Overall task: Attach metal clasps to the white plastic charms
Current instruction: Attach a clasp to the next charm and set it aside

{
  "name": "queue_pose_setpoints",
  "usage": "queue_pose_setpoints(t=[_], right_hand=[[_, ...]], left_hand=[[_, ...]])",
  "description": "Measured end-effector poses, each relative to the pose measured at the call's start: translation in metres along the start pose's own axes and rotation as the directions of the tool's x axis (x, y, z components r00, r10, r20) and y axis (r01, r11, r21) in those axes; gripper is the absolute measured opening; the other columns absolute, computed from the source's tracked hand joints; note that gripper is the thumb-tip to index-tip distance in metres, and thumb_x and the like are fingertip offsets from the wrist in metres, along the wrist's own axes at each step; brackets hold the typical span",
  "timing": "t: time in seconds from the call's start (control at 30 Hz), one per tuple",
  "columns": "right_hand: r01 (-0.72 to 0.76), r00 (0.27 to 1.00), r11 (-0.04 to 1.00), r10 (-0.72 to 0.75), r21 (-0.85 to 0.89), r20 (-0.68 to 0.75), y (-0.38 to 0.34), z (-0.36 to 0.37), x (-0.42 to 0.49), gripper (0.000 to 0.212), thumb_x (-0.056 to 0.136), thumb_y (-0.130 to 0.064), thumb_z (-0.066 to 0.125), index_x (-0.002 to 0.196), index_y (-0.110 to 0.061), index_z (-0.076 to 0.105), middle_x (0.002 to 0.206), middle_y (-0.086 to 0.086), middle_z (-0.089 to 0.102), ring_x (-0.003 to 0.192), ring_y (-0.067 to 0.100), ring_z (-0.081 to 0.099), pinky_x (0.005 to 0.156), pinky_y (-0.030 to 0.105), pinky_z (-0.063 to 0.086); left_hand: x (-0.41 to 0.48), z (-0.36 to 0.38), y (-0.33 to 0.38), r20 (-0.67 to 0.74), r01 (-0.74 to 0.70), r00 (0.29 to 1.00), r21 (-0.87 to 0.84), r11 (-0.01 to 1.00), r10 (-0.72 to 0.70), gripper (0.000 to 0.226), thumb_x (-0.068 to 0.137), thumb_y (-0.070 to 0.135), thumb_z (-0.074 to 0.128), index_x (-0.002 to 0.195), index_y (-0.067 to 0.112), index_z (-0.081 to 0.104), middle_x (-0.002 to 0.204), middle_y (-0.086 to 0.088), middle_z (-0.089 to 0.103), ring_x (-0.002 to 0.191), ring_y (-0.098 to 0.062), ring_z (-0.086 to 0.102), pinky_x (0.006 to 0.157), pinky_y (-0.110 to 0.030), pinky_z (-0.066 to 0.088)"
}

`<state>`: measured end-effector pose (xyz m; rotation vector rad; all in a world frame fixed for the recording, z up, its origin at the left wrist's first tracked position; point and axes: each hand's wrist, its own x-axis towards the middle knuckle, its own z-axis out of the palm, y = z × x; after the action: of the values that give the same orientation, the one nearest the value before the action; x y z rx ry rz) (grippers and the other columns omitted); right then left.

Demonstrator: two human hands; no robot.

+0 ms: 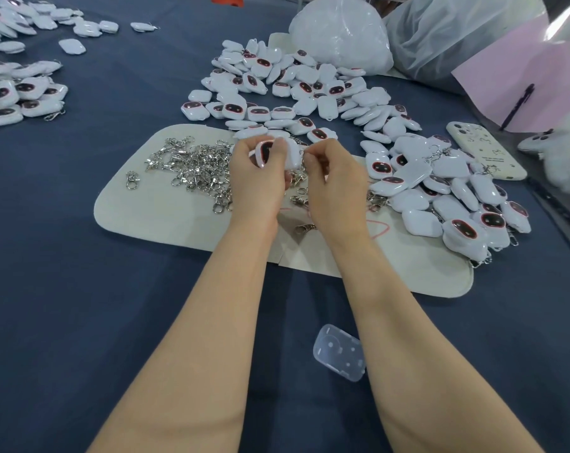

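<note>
Now, left hand (257, 171): grips one white charm (264, 153) (dark face toward you).
Right hand (334, 181): pinches that charm's edge.
Clasps (195, 165): heaped on mat (153, 217).

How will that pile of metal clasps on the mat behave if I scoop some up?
The metal clasps look hooked into a loose heap, so several would probably lift tangled together. They look shiny, likely slippery. The stray clasp lies flat, unlikely to roll.

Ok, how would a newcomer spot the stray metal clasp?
Find the cream felt mat on the dark blue tablecloth. Left of its tangled heap of silver metal clasps, near the mat's left edge, lies one silver metal clasp alone, touching none.
</note>
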<state>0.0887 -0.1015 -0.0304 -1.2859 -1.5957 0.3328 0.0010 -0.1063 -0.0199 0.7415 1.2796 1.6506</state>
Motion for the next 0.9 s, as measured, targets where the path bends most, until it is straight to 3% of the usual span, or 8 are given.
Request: queue_pose_setpoints(t=[0.1, 0.23, 0.33, 0.4, 0.47, 0.57, 0.7, 0.9], right_hand=[[0.019, 0.998, 0.999, -0.017, -0.041, 0.06, 0.0003, 0.0009, -0.0004, 0.011, 0.092, -0.003, 0.051, 0.091, -0.002, 0.062, 0.083, 0.005, 0.062, 0.082, 0.023, 0.055, 0.075, 0.029, 0.043], [0.024, 0.996, 0.996, -0.017, -0.084, 0.088, 0.0036, 0.0008, -0.0003, 0.013, 0.092, -0.003, 0.05, 0.092, -0.001, 0.062, 0.087, 0.01, 0.064, 0.084, 0.026, 0.056, 0.077, 0.034, 0.043], [-0.005, 0.997, 0.998, 0.01, -0.069, 0.073, 0.0032, 0.0026, -0.0013, 0.013, 0.092, -0.004, 0.05, 0.095, -0.001, 0.062, 0.09, 0.01, 0.065, 0.085, 0.023, 0.056, 0.079, 0.031, 0.044], [-0.078, 0.996, 0.997, 0.078, -0.006, 0.048, 0.0026, 0.0034, -0.0011, 0.011, 0.092, -0.006, 0.052, 0.098, -0.004, 0.062, 0.088, 0.003, 0.064, 0.079, 0.011, 0.055, 0.075, 0.016, 0.042], [-0.171, 0.985, 0.977, 0.168, 0.129, 0.034, 0.0019, 0.0032, 0.0006, 0.009, 0.092, -0.009, 0.055, 0.099, -0.011, 0.06, 0.084, -0.009, 0.06, 0.073, -0.002, 0.053, 0.07, 0.006, 0.04], [-0.259, 0.966, 0.922, 0.251, 0.287, 0.067, 0.001, 0.0021, 0.003, 0.009, 0.092, -0.01, 0.056, 0.096, -0.018, 0.057, 0.084, -0.015, 0.058, 0.078, -0.003, 0.055, 0.074, 0.009, 0.045], [-0.293, 0.956, 0.89, 0.269, 0.349, 0.118, -0.0007, 0.0029, 0.004, 0.012, 0.093, -0.009, 0.055, 0.091, -0.02, 0.06, 0.084, -0.011, 0.062, 0.079, 0.001, 0.058, 0.077, 0.015, 0.048], [-0.286, 0.957, 0.869, 0.283, 0.403, 0.068, -0.0013, 0.003, 0.0042, 0.009, 0.094, -0.009, 0.054, 0.09, -0.016, 0.059, 0.082, -0.004, 0.063, 0.079, 0.009, 0.059, 0.081, 0.029, 0.051]], left_hand=[[0.0001, -0.0025, -0.0016, 0.008, -0.177, 0.984, 0.142, 0.974, 0.178, 0.007, 0.091, 0.017, 0.06, 0.094, 0.021, 0.054, 0.088, 0.002, 0.058, 0.07, -0.012, 0.054, 0.068, -0.027, 0.047], [-0.0033, -0.0027, -0.0051, 0.054, -0.318, 0.947, 0.278, 0.906, 0.316, 0.011, 0.09, 0.017, 0.06, 0.092, 0.026, 0.053, 0.076, 0.016, 0.053, 0.061, 0.007, 0.049, 0.065, -0.014, 0.043], [-0.0013, -0.0022, -0.0056, 0.086, -0.33, 0.944, 0.306, 0.893, 0.319, 0.011, 0.091, 0.016, 0.058, 0.095, 0.025, 0.053, 0.078, 0.017, 0.053, 0.064, 0.005, 0.05, 0.067, -0.015, 0.043], [-0.0003, -0.0008, -0.0055, 0.1, -0.268, 0.963, 0.276, 0.923, 0.25, 0.011, 0.092, 0.016, 0.055, 0.099, 0.024, 0.053, 0.081, 0.009, 0.055, 0.066, -0.009, 0.054, 0.069, -0.027, 0.047], [0.0004, 0.0009, -0.0051, 0.077, -0.147, 0.988, 0.188, 0.971, 0.135, 0.009, 0.094, 0.014, 0.053, 0.102, 0.019, 0.053, 0.083, 0.0, 0.057, 0.06, -0.013, 0.056, 0.06, -0.026, 0.049], [0.0011, 0.0022, -0.0026, 0.054, 0.087, 0.995, -0.068, 0.994, -0.083, 0.004, 0.096, 0.012, 0.052, 0.095, 0.009, 0.056, 0.075, -0.003, 0.056, 0.045, -0.004, 0.053, 0.048, -0.016, 0.047], [0.0043, -0.0007, 0.001, 0.107, 0.296, 0.955, -0.32, 0.9, -0.276, 0.015, 0.094, 0.009, 0.056, 0.08, 0.005, 0.058, 0.069, -0.004, 0.055, 0.048, -0.005, 0.055, 0.047, -0.014, 0.047], [0.0025, -0.0019, 0.0007, 0.135, 0.343, 0.939, -0.292, 0.893, -0.316, 0.013, 0.093, 0.01, 0.057, 0.081, 0.007, 0.058, 0.07, -0.003, 0.057, 0.054, -0.007, 0.056, 0.048, -0.015, 0.048]])
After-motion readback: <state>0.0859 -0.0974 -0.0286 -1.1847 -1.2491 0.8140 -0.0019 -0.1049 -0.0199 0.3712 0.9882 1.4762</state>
